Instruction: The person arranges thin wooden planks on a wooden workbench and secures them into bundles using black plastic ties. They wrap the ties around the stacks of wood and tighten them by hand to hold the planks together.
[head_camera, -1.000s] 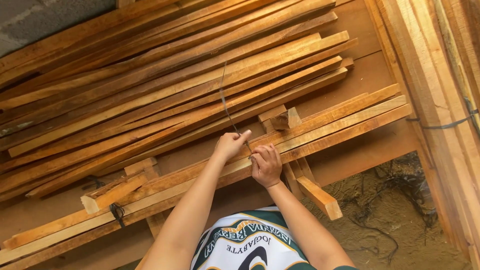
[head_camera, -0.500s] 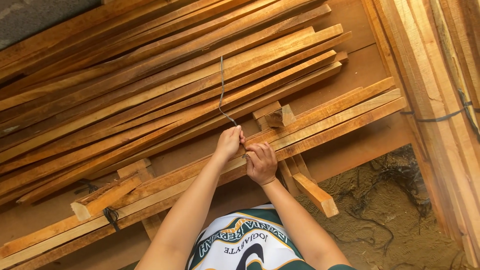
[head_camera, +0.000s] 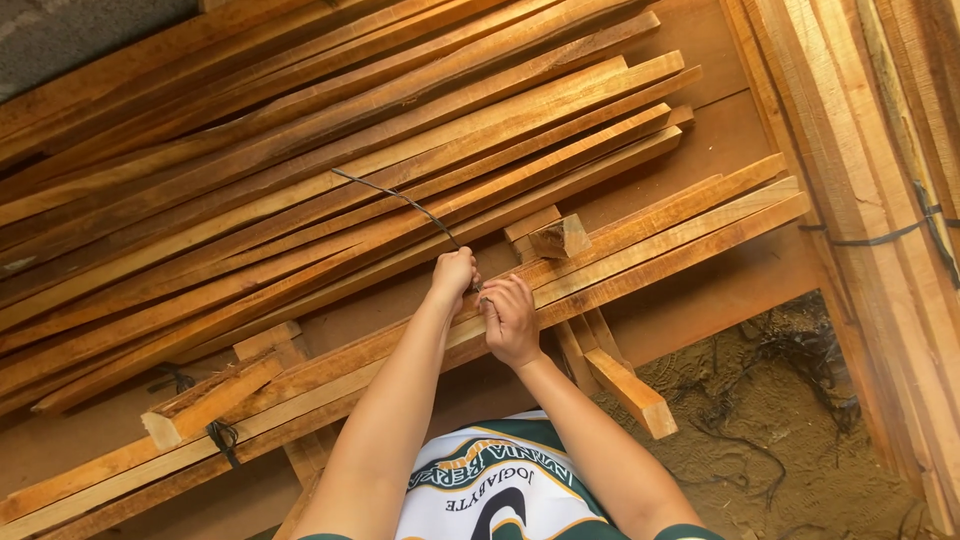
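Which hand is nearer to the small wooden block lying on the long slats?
Right. The right hand sits just below and slightly left of the small wooden block; the left hand, gripping the dark wire, is farther left.

Warm, even daylight fills the scene, bright enough that the wooden slats (head_camera: 400, 190) above the hands glow orange-brown with clear grain. Shadows are soft: thin dark lines lie between the slats, and a deeper shade sits under the boards left of the hands. The dirt floor (head_camera: 790, 440) to the right of the hands is dimmer and flatter. There is no harsh glare. Focus holds sharp around the left hand (head_camera: 455, 275) and right hand (head_camera: 510, 320); the far upper left corner looks grey and slightly soft.
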